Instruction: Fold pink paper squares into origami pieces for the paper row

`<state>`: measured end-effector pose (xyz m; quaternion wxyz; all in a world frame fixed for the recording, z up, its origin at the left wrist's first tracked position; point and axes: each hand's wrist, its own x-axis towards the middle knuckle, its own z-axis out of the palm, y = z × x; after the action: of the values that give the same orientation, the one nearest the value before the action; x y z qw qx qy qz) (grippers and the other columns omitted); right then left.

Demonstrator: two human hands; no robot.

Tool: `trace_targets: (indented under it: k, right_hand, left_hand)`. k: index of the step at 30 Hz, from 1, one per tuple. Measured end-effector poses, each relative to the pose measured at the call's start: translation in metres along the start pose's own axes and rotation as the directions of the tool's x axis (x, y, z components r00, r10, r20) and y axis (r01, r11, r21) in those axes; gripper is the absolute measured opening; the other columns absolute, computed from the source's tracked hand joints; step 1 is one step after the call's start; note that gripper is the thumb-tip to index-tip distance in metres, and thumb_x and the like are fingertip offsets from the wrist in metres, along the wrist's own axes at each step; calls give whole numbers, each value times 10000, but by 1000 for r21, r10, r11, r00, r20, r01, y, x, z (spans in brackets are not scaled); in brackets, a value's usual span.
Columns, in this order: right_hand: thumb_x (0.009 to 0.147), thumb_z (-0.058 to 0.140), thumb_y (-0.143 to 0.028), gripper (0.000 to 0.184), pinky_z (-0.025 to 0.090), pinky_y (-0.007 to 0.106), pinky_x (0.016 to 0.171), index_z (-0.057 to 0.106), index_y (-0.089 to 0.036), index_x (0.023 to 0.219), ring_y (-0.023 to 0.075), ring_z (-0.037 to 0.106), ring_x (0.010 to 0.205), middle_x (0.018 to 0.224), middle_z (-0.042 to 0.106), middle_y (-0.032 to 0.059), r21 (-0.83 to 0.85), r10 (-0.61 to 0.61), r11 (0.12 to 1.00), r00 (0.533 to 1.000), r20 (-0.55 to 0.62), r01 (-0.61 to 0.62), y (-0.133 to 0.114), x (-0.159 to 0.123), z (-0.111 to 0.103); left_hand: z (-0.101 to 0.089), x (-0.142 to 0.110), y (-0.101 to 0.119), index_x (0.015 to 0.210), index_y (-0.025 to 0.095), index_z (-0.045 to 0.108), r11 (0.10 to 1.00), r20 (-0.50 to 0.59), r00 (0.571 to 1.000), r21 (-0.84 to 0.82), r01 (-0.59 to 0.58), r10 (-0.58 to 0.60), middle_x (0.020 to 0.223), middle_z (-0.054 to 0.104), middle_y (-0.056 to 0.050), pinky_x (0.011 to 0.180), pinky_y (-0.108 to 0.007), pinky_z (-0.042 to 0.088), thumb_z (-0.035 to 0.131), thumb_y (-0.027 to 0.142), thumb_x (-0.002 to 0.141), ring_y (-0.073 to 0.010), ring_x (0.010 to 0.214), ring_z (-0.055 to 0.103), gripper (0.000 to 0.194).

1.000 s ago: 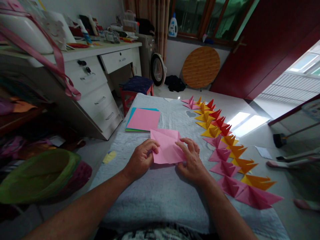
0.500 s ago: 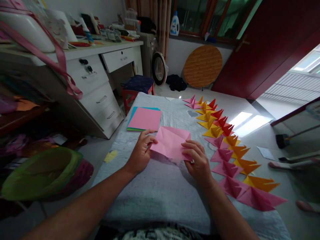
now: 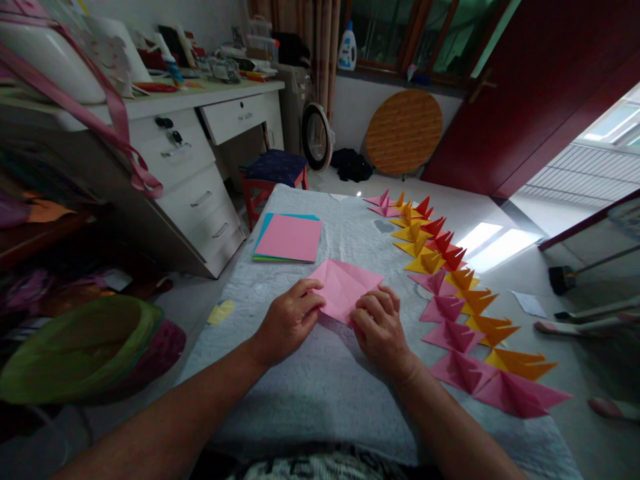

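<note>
A creased sheet of pink paper (image 3: 343,287) is held between my hands, just over the cloth-covered table (image 3: 300,393). My left hand (image 3: 293,313) pinches its left edge between thumb and fingers. At the near right edge, the curled fingers of my right hand (image 3: 379,323) grip the sheet. Fold lines cross the paper, and its right corner shows past my right fingers. Beyond my left hand lies a stack of square coloured paper (image 3: 290,238), pink on top with blue and green edges showing.
Rows of folded paper cranes (image 3: 453,337) in pink, yellow, orange and red run along the table's right side. A blue-topped stool (image 3: 274,168) stands past the far edge. To the left are a white desk (image 3: 175,160) and a green-lined bin (image 3: 80,347).
The pink paper has been turned so that a corner points toward me. My right hand has shifted its grip to the near right edge, its fingers more curled; my left hand keeps the left side.
</note>
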<state>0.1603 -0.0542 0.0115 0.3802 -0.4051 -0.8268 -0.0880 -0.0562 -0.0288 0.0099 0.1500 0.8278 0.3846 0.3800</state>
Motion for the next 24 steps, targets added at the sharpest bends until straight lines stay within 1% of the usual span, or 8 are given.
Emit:
trace_targets:
  k: [3,7,9,12,16,20,22,24]
  right_hand:
    - [937,537,-113,158,372,462,1032,594,-217,834,198,529,926,824,616,24,21,-17,1000,1000,23,16,-1,0,0]
    - [915,514,-69,175,382,466,1018,610,-213,887,208,531,939,850,629,37,53,-9,999,1000,18,8,-1,1,0]
    - [908,515,-62,190,384,471,1017,623,-213,948,217,536,968,900,647,49,67,-2,998,1000,19,1,0,1,-1]
    - [912,541,-101,218,382,478,1029,633,-222,1067,236,542,1042,1021,668,67,98,-27,995,997,72,20,1,2,-2]
    - [897,561,-139,208,410,472,1000,663,-233,1052,253,549,1061,1073,677,75,133,-33,991,982,184,9,5,0,1]
    - [856,607,-135,186,475,415,906,696,-210,1001,242,575,995,1033,692,83,174,-6,983,944,329,-54,11,-4,6]
    - [850,601,-123,196,495,396,884,707,-197,998,234,589,975,1026,693,90,199,5,976,930,368,-84,11,-5,7]
    - [855,593,-121,198,504,394,879,716,-192,993,232,600,968,1023,696,92,215,25,970,929,369,-111,11,-5,6]
  left_hand:
    - [-1,1,-2,906,200,636,1000,-18,1000,-25,7,-8,1120,647,-49,947,-293,543,549,19,841,-174,1067,646,212]
    - [-2,2,-3,894,196,641,999,-88,995,-27,39,-41,1152,653,-55,973,-312,534,567,31,836,-181,1100,638,190]
    - [-3,2,-3,893,196,643,998,-98,994,-42,43,-47,1153,656,-51,980,-308,527,579,30,830,-178,1104,636,189]
    - [-3,1,-4,895,199,643,996,-83,995,-73,47,-53,1151,654,-46,979,-296,517,592,27,831,-172,1095,635,191]
    - [-1,1,-7,918,196,651,998,-9,999,-56,37,-37,1083,659,-39,926,-281,521,600,39,848,-168,1037,644,180]
    - [1,0,-15,879,190,684,995,96,992,63,71,-77,1049,650,-40,835,-276,523,615,51,852,-170,953,657,158]
    - [0,-1,-18,873,196,705,989,151,983,123,87,-106,1022,650,-34,807,-281,518,624,59,850,-169,909,657,160]
    - [-3,-2,-21,882,202,722,981,195,973,173,91,-125,994,654,-32,796,-293,511,631,74,853,-173,881,653,161]
